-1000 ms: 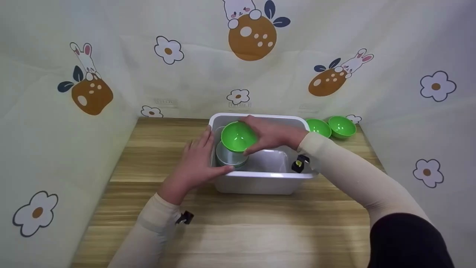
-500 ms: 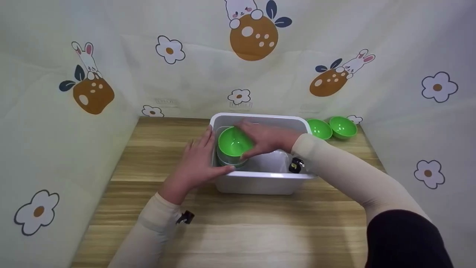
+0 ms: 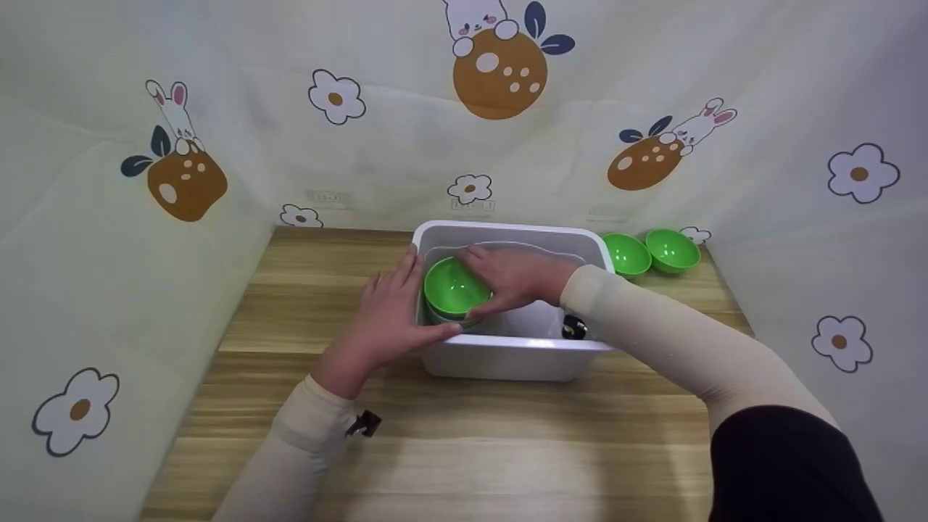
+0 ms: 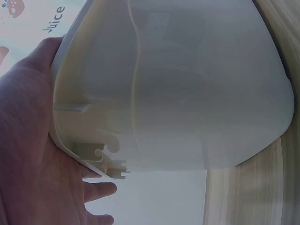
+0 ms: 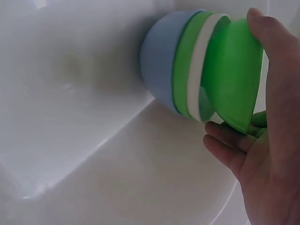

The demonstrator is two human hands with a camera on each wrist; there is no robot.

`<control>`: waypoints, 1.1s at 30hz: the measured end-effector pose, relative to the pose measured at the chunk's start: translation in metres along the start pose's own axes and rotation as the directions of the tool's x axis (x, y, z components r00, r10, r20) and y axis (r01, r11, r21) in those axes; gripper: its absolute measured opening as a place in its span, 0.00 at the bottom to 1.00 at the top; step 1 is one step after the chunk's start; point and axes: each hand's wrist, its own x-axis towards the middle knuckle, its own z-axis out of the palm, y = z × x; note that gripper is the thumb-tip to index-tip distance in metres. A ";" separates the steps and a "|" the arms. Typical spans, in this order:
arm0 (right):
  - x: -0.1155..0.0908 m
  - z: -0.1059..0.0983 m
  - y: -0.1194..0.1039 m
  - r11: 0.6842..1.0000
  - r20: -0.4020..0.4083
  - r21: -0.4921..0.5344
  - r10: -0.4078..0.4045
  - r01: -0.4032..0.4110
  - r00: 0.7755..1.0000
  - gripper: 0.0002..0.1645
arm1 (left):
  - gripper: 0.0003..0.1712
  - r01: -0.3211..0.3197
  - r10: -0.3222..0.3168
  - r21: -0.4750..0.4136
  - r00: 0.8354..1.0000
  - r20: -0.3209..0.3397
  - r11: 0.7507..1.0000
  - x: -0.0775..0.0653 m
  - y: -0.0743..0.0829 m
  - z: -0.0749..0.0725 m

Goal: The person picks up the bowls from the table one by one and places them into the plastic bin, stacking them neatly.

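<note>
The right hand (image 3: 516, 278) reaches down into the white plastic tub (image 3: 507, 355), its grip curled round the rim of a green bowl (image 3: 453, 285): the thumb lies over the far edge and the fingers (image 5: 225, 145) cup the near side. Directly beneath that grip the bowl sits tilted into a stack of bowls (image 5: 180, 70), with a white one, another green one and a pale blue one at the bottom, lying in the tub's left end. Just left of the grip, the left hand (image 3: 388, 319) is pressed flat against the outside of the tub's left wall, fingers straight, thumb along the front rim, holding nothing in a closed grasp. Well to the right of the grip, beyond the tub's far right corner, two more green bowls (image 3: 649, 252) stand side by side on the wooden counter (image 3: 471, 442).
</note>
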 end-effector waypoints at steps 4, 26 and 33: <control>0.000 0.004 0.001 1.000 0.007 -0.009 0.015 -0.015 1.000 0.73 | 0.80 -0.003 0.003 0.003 1.000 0.001 1.000 0.001 0.000 0.001; 0.006 0.016 0.000 0.997 0.077 -0.044 0.060 -0.056 0.995 0.72 | 0.81 0.006 -0.006 -0.011 1.000 0.005 1.000 0.000 0.000 0.001; 0.007 0.018 0.000 0.998 0.076 -0.029 0.054 -0.052 0.996 0.73 | 0.80 -0.006 0.006 0.005 1.000 -0.001 1.000 0.001 0.000 -0.001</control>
